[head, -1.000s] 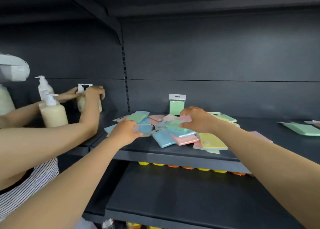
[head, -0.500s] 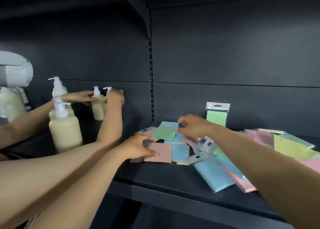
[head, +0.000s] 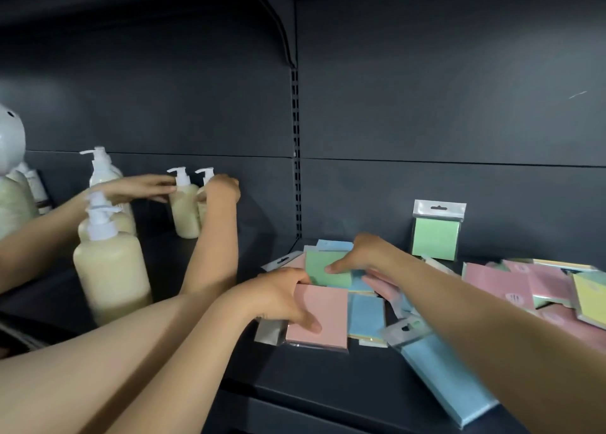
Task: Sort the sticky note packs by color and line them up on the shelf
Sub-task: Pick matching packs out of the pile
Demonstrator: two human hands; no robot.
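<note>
Packs [head: 367, 315] lying jumbled on dark shelf [head: 314, 378]. Left hand [head: 278, 297] gripping pink pack [head: 319, 317] at its left edge; right hand [head: 364, 253] pinching green pack [head: 323, 268]. Another green pack [head: 435, 238] leaning upright against back wall.

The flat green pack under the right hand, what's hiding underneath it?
Under the flat green pack, blue packs and a pink corner peek out. The right hand and the pack itself cover the rest.

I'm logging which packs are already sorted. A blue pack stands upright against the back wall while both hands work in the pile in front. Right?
Not quite: the head view shows the upright pack is green. The left hand and right hand are indeed in the pile.
</note>
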